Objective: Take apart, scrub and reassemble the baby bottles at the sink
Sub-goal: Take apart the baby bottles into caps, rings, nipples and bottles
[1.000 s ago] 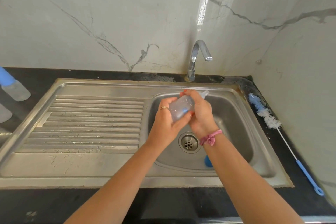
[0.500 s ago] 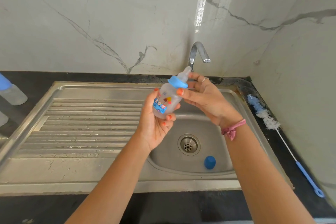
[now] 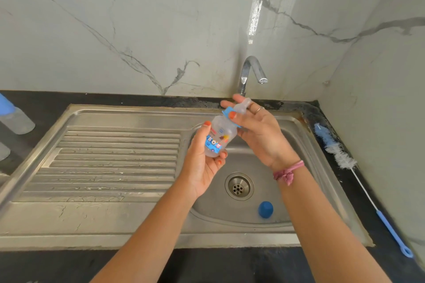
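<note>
Your left hand [image 3: 202, 167] grips clear baby bottle [image 3: 219, 139] by base, fingers curled round it, above sink basin [image 3: 305, 167]. Your right hand [image 3: 259, 131] pinches blue collar [image 3: 227, 114], thumb on front, fingers behind teat [image 3: 243, 105]. Blue cap [image 3: 265, 209] lies in basin near front wall, beside drain [image 3: 239, 186]. Bottle brush [image 3: 358, 181] lies along counter's right edge. Second bottle [image 3: 13, 115] at counter's left edge.

We see open room over the drainboard [image 3: 110, 163]; the tap [image 3: 249, 73] overhangs the basin, a blue cap [image 3: 265, 209] beside the drain [image 3: 239, 186].
</note>
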`<state>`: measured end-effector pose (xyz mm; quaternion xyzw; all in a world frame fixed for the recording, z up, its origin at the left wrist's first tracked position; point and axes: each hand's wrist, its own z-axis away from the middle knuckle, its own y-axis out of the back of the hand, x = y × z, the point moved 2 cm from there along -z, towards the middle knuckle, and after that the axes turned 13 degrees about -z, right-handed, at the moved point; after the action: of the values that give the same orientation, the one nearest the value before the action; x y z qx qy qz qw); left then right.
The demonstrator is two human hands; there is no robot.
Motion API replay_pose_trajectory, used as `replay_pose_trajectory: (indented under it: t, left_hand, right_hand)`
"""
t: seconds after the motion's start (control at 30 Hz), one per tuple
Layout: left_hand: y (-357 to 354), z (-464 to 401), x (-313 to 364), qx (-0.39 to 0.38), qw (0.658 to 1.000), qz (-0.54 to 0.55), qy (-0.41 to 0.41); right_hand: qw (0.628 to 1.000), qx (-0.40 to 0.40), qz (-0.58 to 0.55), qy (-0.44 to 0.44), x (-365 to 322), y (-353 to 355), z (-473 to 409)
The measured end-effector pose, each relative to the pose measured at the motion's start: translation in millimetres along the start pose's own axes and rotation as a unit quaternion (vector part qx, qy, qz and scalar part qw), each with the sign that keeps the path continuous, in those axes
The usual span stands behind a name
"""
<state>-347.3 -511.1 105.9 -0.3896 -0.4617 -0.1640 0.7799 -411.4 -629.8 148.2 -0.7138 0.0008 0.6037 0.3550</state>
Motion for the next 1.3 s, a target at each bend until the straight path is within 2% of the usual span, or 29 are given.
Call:
replay_pose_trajectory:
  t: [0.07,0.1,0.23,0.3,0.43,0.5,0.67,0.8,0.87,1.03,1.17,1.3]
  left_hand:
    - [1,1,-2,-0.014,1.0,0.006,0.013]
    - [1,0,-4,-0.014,1.0,0.002,0.014]
    - [1,-3,-5,0.005,1.0,-0.015,0.007]
    - [2,-5,-4,0.009,1.0,-0.021,0.004]
    - [5,-8,-4,0.027,0.999,-0.019,0.001]
    - [5,-10,-4,0.03,0.999,-0.023,0.0]
    - [3,-15,-7,0.025,0.999,-0.045,-0.01]
    - [7,-19,-9,0.03,0.999,-0.043,-0.009]
    - [7,-21,-10,0.028,0.999,-0.043,-0.013]
    - [8,-25,-12,0.03,0.999,-0.041,-0.017]
    - [15,-29,-12,0.045,0.997,-0.049,-0.028]
    - [27,-36,-17,0.084,0.979,-0.18,-0.046]
  right_hand:
    - [0.996,-0.062,-0.05,-0.035,-5,6,0]
    - [0.995,-0.068,-0.054,-0.043,-7,10,-1]
    - [0.996,-0.003,0.075,-0.054,0,10,-5]
    - [0.993,0.032,0.102,-0.048,4,14,-7]
    - [0.998,-0.029,-0.003,-0.054,0,25,-8]
    - [0.998,-0.027,-0.011,-0.062,0,27,-9]
    - [0.987,0.046,0.132,-0.079,1,22,-14]
    - [0.997,-0.005,-0.009,-0.079,-6,32,-17]
    - [0.997,0.0,-0.03,-0.074,-4,30,-18]
    - [0.995,0.062,-0.053,-0.065,6,24,-19]
    - [0.983,0.132,-0.118,-0.046,5,37,-23]
    - [0.972,0.196,-0.125,-0.047,8,58,-24]
